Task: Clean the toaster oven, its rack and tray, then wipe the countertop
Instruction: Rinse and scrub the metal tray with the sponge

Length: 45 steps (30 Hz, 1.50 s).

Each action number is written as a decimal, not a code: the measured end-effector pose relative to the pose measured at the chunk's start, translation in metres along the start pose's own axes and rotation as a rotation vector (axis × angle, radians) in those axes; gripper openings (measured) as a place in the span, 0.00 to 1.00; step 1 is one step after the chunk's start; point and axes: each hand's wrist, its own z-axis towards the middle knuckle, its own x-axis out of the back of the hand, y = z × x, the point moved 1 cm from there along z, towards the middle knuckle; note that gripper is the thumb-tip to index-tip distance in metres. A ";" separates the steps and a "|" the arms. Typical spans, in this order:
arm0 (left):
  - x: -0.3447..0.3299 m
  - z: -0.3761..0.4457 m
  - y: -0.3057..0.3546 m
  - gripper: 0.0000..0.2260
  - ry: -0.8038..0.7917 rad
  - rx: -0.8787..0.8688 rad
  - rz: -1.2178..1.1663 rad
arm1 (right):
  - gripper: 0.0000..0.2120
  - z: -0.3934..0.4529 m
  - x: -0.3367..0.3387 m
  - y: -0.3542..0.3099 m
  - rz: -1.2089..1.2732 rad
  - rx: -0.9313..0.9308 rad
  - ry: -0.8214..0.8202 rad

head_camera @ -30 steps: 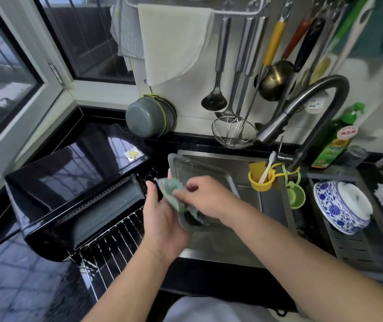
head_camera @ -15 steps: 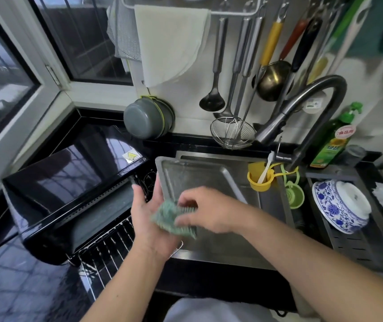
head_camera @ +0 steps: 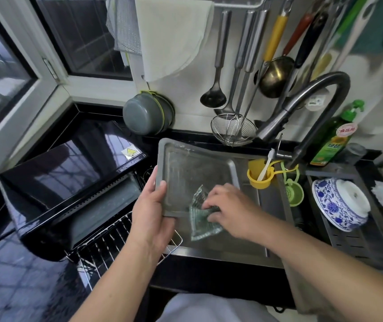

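Observation:
Over the sink [head_camera: 227, 248] I hold the grey metal tray [head_camera: 192, 173] tilted, its inside facing me. My left hand [head_camera: 151, 210] grips the tray's near left edge, thumb on the rim. My right hand [head_camera: 228, 210] holds a green scrubbing cloth [head_camera: 203, 219] against the tray's near right corner. The black toaster oven [head_camera: 69, 182] stands on the dark countertop [head_camera: 11, 287] to the left with its door open. The wire rack [head_camera: 107, 249] sticks out of it below my left forearm.
A curved faucet [head_camera: 313, 105] arches over the sink's back right. A yellow cup [head_camera: 259, 176] and a green strainer [head_camera: 293, 192] hang at the sink divider. A blue-and-white bowl [head_camera: 339, 203] lies on the right drainer, a green soap bottle [head_camera: 334, 135] behind. Utensils [head_camera: 243, 66] hang on the wall.
The tray has tipped back so its inside faces me. My right hand has dragged the cloth from the left edge down to the near right corner. My left hand's grip has shifted on the rim.

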 end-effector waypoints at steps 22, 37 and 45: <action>0.020 0.005 -0.021 0.19 0.129 -0.030 -0.141 | 0.25 -0.018 -0.050 -0.037 -0.137 0.108 0.378; 0.013 -0.025 -0.029 0.18 0.036 -0.011 0.033 | 0.31 0.016 -0.026 -0.020 -0.065 0.040 0.350; 0.017 -0.028 -0.021 0.18 0.052 -0.020 -0.018 | 0.26 -0.012 -0.049 -0.038 -0.056 0.243 0.244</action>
